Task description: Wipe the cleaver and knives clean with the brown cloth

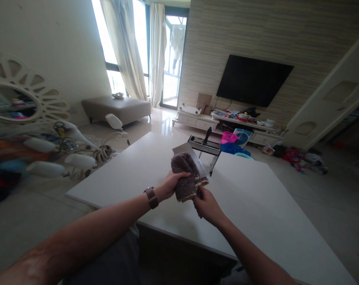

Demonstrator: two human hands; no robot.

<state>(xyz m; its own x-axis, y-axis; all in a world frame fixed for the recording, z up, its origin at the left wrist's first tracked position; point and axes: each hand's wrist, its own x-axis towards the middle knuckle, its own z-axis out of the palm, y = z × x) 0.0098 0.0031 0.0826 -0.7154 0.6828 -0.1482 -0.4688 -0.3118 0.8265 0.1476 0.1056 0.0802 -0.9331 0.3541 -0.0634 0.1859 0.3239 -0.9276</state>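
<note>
A brownish-grey cloth point(182, 174) is folded against the broad metal blade of a kitchen knife point(197, 156). My left hand point(172, 183) is closed on the cloth, thumb lying across its front. The knife's dark handle is mostly hidden inside my right hand point(208, 206), whose fingers are wrapped round it below the cloth. Both hands are above the white table point(241, 198). Just beyond the blade stands a knife rack point(207, 145) with clear sides, and a black handle point(208, 133) sticks up out of it.
A pink basket point(229, 137) and a blue item point(234, 149) are beyond the table. On the left floor lies a lamp with white shades point(46, 169) beside a round mirror point(12, 103). A low bench point(117, 109) stands near the window, and a TV cabinet point(197, 120) along the far wall.
</note>
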